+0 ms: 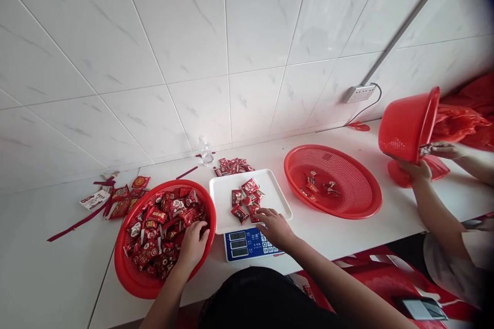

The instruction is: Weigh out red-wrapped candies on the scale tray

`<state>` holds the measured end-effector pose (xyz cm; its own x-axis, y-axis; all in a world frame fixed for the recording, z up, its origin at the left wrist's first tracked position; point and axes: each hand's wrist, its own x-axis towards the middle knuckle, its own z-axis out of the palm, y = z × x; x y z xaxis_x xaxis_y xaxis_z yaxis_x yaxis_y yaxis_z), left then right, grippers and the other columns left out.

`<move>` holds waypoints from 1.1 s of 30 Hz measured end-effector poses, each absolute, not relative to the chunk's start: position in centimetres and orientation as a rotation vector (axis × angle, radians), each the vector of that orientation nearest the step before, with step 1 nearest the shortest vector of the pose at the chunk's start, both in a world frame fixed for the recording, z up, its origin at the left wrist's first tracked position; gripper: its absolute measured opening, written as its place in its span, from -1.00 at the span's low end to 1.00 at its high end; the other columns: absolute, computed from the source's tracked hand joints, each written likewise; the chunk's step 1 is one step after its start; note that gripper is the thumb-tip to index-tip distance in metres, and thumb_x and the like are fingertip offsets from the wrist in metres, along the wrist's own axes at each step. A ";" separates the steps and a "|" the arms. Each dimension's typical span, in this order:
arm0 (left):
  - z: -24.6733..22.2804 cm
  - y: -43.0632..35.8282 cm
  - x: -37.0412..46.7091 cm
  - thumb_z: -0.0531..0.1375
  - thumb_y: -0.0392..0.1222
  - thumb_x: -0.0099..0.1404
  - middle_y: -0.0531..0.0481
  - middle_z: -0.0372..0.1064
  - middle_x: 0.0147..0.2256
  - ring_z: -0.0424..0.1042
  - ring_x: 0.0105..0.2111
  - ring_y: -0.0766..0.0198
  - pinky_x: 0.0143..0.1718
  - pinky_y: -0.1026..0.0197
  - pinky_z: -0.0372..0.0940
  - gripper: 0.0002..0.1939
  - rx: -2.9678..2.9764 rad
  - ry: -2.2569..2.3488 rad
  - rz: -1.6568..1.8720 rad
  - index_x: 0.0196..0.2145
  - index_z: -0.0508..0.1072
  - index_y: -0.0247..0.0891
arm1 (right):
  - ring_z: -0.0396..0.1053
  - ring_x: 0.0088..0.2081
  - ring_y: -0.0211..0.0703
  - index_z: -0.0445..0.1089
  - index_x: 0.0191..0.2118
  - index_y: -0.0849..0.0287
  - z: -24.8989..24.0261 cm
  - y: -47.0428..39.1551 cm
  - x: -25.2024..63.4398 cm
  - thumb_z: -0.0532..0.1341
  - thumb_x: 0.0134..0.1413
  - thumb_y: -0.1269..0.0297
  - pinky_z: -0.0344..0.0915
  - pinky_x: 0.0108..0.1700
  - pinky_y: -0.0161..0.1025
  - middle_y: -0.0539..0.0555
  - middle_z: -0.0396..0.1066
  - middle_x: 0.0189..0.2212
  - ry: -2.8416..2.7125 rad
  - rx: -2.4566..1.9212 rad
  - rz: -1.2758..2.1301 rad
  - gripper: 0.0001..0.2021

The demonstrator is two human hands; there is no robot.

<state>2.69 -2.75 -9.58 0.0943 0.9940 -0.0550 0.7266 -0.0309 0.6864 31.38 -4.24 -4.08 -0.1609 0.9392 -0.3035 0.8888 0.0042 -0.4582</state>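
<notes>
My left hand (193,244) is inside the right side of a red plastic basket (120,262), over a heap of small red-wrapped candies (154,231). Its thumb and forefinger are apart; nothing shows between them, though some fingertips are hidden. My right hand (275,229) reaches over the front right edge of a white weighing tray (224,195), fingers spread and holding nothing. Its fingertips are beside a few red candy packets (250,198) lying on the tray. Below the tray is the scale's blue panel (241,249), partly covered by my right hand.
Behind the tray lie more red packets (233,166) and a clear bottle (206,153). Loose packets (121,198) and dark red strips sit at left. Right of the tray, a red basket (370,190) holds a few packets. A co-worker's hands (419,169) tilt another red basket (405,126).
</notes>
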 end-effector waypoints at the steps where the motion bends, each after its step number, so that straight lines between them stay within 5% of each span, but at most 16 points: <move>1: -9.7 -2.7 2.7 0.04 -0.13 0.20 -0.23 0.43 -0.09 0.36 -0.04 -0.01 0.03 -0.09 0.23 -0.67 1.832 1.687 0.606 -0.17 0.47 -0.29 | 0.17 0.15 0.05 0.41 0.01 0.04 -3.9 -4.2 31.3 0.07 0.16 0.29 0.12 0.10 0.01 0.11 0.32 0.09 -2.175 -1.988 0.845 -0.67; 5: -9.9 -2.7 2.6 0.04 -0.16 0.21 -0.21 0.45 -0.12 0.39 -0.08 0.01 0.00 -0.06 0.26 -0.70 1.896 1.682 0.591 -0.19 0.47 -0.28 | 0.15 0.16 0.02 0.39 0.02 0.08 -3.6 -3.7 31.0 0.04 0.19 0.24 0.11 0.11 -0.04 0.16 0.31 0.09 -2.186 -2.046 0.770 -0.67; 12: -10.1 -2.9 3.0 -0.01 -0.23 0.22 -0.19 0.46 -0.17 0.42 -0.12 0.05 -0.03 -0.04 0.29 -0.71 1.958 1.683 0.595 -0.23 0.48 -0.28 | -0.26 0.34 0.04 0.12 0.25 0.03 -4.9 -1.5 30.6 0.03 0.20 0.16 -0.11 0.24 0.08 0.06 0.01 0.30 -2.192 -2.105 0.792 -0.51; 26: -9.8 -3.2 2.3 -0.01 -0.18 0.27 -0.17 0.45 -0.17 0.40 -0.10 0.03 0.02 -0.06 0.27 -0.73 1.946 1.775 0.758 -0.23 0.45 -0.22 | -0.19 0.33 0.00 0.17 0.23 0.04 -5.4 -2.0 31.5 0.00 0.22 0.14 -0.13 0.26 0.07 0.11 -0.03 0.32 -2.216 -2.100 0.790 -0.53; 33: -11.2 -3.3 1.8 0.04 -0.02 0.26 -0.24 0.34 0.02 0.29 0.06 -0.05 0.08 -0.14 0.20 -0.60 1.899 1.838 0.738 -0.03 0.37 -0.26 | -0.39 0.36 0.05 -0.02 0.31 0.06 -4.4 0.3 30.9 -0.01 0.23 0.04 -0.18 0.26 0.08 0.14 -0.27 0.37 -2.165 -2.110 0.776 -0.43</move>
